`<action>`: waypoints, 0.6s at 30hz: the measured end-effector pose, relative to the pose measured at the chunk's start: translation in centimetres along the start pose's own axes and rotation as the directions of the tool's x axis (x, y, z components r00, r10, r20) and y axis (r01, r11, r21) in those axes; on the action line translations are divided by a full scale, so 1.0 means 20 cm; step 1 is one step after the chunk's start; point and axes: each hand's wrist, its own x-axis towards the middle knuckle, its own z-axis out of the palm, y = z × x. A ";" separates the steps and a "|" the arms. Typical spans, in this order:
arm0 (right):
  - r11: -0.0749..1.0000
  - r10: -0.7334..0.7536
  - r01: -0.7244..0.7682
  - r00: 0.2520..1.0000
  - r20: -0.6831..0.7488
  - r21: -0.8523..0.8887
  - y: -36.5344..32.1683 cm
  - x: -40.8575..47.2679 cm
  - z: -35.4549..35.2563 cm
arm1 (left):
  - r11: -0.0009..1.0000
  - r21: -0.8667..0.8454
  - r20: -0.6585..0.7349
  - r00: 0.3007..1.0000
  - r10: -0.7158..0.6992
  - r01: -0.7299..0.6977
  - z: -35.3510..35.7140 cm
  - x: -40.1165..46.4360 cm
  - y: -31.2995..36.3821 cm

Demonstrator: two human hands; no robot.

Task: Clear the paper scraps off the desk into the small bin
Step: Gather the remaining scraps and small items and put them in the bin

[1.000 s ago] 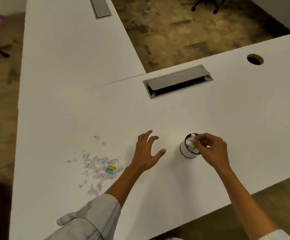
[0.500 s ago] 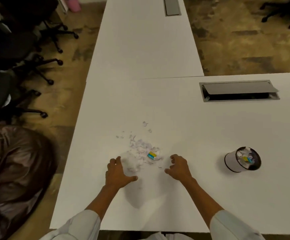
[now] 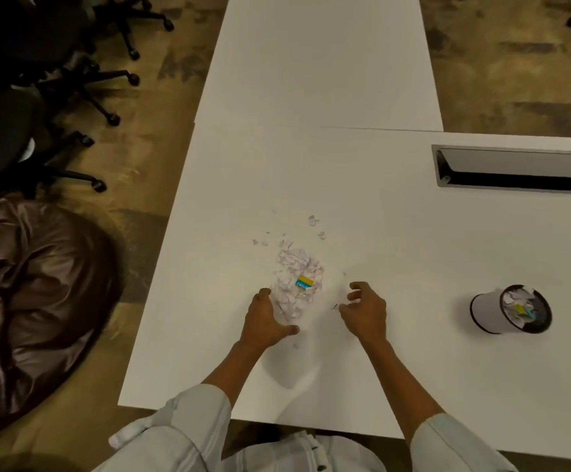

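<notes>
A heap of small white paper scraps (image 3: 296, 274) lies on the white desk (image 3: 396, 240), with a yellow and blue scrap (image 3: 304, 283) on top and a few loose bits (image 3: 312, 220) beyond it. My left hand (image 3: 265, 320) rests on the desk against the heap's near left edge, fingers curved and apart. Just right of the heap, my right hand (image 3: 366, 310) hovers with fingers curled and apart, holding nothing that I can see. The small white bin (image 3: 485, 313) with a black rim stands far right, tilted toward me, with scraps inside.
A grey cable hatch (image 3: 515, 172) with its lid propped open sits in the desk at back right. A second desk section (image 3: 321, 63) runs away from me. Black office chairs (image 3: 32, 97) and a brown beanbag (image 3: 28, 301) stand on the floor at left.
My right hand left the bin and came over to the heap. Both hands now flank the scraps, which have been pushed from a scatter into a tighter heap. My view has shifted left.
</notes>
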 end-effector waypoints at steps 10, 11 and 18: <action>0.996 0.056 -0.060 0.997 0.058 0.070 -0.07 -0.03 0.14 | 0.992 0.093 0.067 0.994 -0.091 0.085 0.20 0.00 0.03; 0.994 0.046 -0.054 0.995 0.085 0.100 -0.10 0.00 0.16 | 0.997 0.012 0.040 0.996 -0.081 0.081 0.20 0.02 0.04; 0.923 -0.067 0.024 0.993 0.100 0.384 -0.23 0.17 0.08 | 0.975 -0.179 -0.267 0.960 0.082 -0.133 -0.08 0.21 0.08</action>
